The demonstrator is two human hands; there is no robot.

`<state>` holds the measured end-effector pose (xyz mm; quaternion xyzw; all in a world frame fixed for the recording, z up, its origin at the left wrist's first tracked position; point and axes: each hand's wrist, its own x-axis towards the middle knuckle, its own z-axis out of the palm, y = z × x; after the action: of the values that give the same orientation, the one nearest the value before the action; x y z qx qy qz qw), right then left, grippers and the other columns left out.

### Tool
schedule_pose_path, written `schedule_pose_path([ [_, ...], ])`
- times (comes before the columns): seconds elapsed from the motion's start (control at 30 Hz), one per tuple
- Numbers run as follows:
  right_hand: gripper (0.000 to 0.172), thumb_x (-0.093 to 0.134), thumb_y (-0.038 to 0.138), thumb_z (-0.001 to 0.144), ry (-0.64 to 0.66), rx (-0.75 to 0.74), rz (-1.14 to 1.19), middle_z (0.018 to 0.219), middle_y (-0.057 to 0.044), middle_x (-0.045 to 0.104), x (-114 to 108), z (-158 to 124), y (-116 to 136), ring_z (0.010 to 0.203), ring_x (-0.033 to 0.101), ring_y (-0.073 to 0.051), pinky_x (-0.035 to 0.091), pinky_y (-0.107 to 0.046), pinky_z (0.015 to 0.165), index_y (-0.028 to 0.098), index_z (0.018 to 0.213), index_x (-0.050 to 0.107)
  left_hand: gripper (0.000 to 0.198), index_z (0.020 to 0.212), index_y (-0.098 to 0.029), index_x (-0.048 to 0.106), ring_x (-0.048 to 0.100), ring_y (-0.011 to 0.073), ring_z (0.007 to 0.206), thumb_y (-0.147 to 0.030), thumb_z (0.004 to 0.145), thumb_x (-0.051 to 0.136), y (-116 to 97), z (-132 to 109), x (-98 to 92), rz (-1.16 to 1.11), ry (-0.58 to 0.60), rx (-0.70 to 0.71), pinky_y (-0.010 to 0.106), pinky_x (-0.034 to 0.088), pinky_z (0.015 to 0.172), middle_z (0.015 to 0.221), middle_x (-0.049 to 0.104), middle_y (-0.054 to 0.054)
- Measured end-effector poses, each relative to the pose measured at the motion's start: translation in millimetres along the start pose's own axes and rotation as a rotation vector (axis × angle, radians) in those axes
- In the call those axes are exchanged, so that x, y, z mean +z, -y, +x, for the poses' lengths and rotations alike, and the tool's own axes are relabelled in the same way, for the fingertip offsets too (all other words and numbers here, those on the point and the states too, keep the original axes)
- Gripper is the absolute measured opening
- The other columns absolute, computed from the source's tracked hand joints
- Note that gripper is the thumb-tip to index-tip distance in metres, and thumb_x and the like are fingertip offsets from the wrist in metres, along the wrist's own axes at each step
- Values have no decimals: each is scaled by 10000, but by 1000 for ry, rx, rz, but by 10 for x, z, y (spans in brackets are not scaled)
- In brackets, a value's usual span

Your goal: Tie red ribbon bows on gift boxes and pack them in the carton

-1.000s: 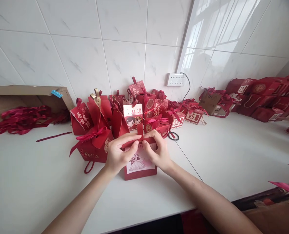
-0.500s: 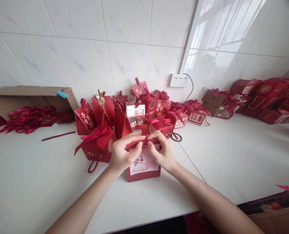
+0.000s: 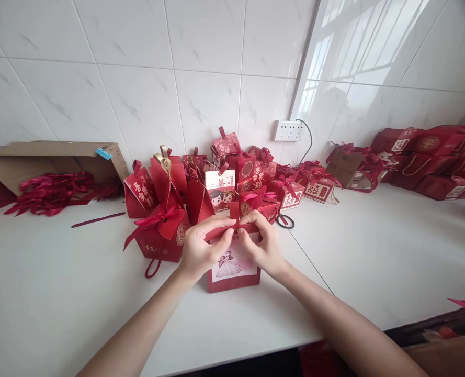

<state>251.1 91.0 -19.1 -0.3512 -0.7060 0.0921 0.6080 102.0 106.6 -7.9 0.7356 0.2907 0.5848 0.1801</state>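
Observation:
A red gift box [image 3: 234, 285] with a printed couple on a pale panel stands upright on the white table in front of me. My left hand [image 3: 206, 246] pinches the left part of its top edge between thumb and fingers. On the other side, my right hand [image 3: 263, 245] grips the same top edge, thumb in front and fingers behind. Between my fingertips a red ribbon loop [image 3: 234, 210] rises from the box's top. My hands cover much of the upper edge. Just left of my left hand sits a red box with a bow [image 3: 161, 235].
Behind stand several finished red boxes, among them a white-fronted one [image 3: 220, 189]. A cardboard carton [image 3: 65, 149] with red ribbons lies at the left. Stacked red boxes [image 3: 432, 157] are at the right. A black ring [image 3: 286, 221] and a power strip [image 3: 287, 131] also show.
Both hands keep the same pinch on the box's top edge. The whole view has shifted slightly, with things appearing a little further right; nothing else visibly differs.

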Motion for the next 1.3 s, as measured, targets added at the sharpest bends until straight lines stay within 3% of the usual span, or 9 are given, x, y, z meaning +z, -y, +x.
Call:
schedule_pose_path([
  [0.37,79,474,160,823,-1,-14,25,774,-7,571,-3,-10,-3,691,538,-136,431,-262,614,205,833,537,189,858,-170,715,698,161,827,-148,757,557,-10,3,-27,-64,38,10,223,584,738,873,737,34],
  [0.73,39,513,178,828,-19,-7,-4,749,1,566,21,-10,-17,662,529,-128,429,-257,599,208,813,534,124,849,-177,710,698,134,797,-153,764,623,7,7,-8,-41,8,25,187,581,731,856,739,17],
  [0.93,44,507,186,835,-6,21,-19,737,6,554,8,-16,6,646,525,-130,417,-258,578,212,802,519,115,832,-178,703,698,135,734,-162,759,616,-10,4,-8,-41,29,-12,186,584,646,808,735,9],
  [1.03,49,507,181,834,-6,20,-15,734,7,550,7,-18,15,652,525,-133,417,-264,587,212,798,513,164,903,-178,694,703,146,773,-173,756,622,4,-9,-6,-43,26,-32,183,586,633,868,738,17],
  [1.17,49,507,173,835,-13,13,0,739,10,547,17,-25,11,650,518,-129,415,-266,594,212,805,510,358,1121,-184,621,690,168,908,-168,763,623,49,-31,-4,-79,39,-8,225,590,760,991,721,37],
  [1.3,59,502,168,834,-28,16,4,737,12,547,29,-31,7,650,516,-129,414,-268,597,212,795,505,386,1171,-180,569,687,165,903,-162,788,609,83,-51,16,-115,42,25,249,590,777,1002,712,48],
])
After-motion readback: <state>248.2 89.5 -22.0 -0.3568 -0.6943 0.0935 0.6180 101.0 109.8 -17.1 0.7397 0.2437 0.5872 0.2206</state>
